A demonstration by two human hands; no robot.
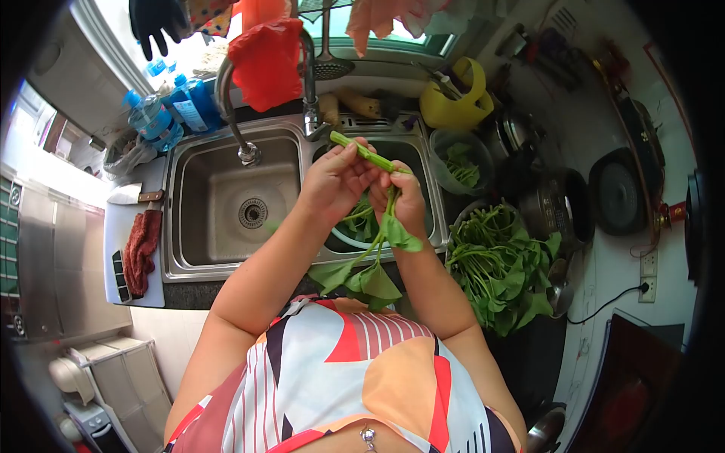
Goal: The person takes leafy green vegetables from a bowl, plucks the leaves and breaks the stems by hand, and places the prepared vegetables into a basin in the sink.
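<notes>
Over the right sink basin I hold a leafy green stalk [370, 155] in both hands. My left hand [338, 177] pinches its thick upper part between thumb and fingers. Beside it, my right hand [404, 198] is closed round the lower part, and several leaves [372, 283] hang down below toward my shirt. Partly hidden under my hands, a pale bowl [343, 240] with more greens sits in the right basin. A heap of leafy greens [502, 264] lies to the right of the sink. Behind it, a clear tub [439, 167] contains some cut greens.
The left basin [219, 226] has a curved faucet [249, 153] above it. On the left counter are a cleaver [124, 195] and a brown cloth [141, 253]. Bottles [155, 124] stand behind. A yellow basket [457, 109] and a dark pot [555, 211] are at the right.
</notes>
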